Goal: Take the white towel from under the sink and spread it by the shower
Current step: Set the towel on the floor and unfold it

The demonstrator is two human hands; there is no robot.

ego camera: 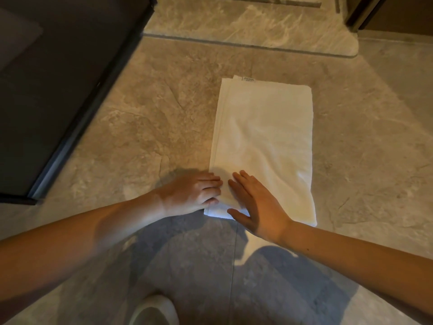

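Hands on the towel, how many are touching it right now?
2. The left hand grips the near left corner of the white towel, fingers curled over its edge. The right hand lies flat and open on the near end, just beside it.

White towel [264, 146], folded, flat on the floor [145, 127].

Long rectangle, long axis running away from the camera; layered fold edges show along its left side, a small label at the far left corner. Surface lightly rippled. Near left corner partly hidden, so its lie there cannot be read. Far end lies short of the raised stone step [246, 31].
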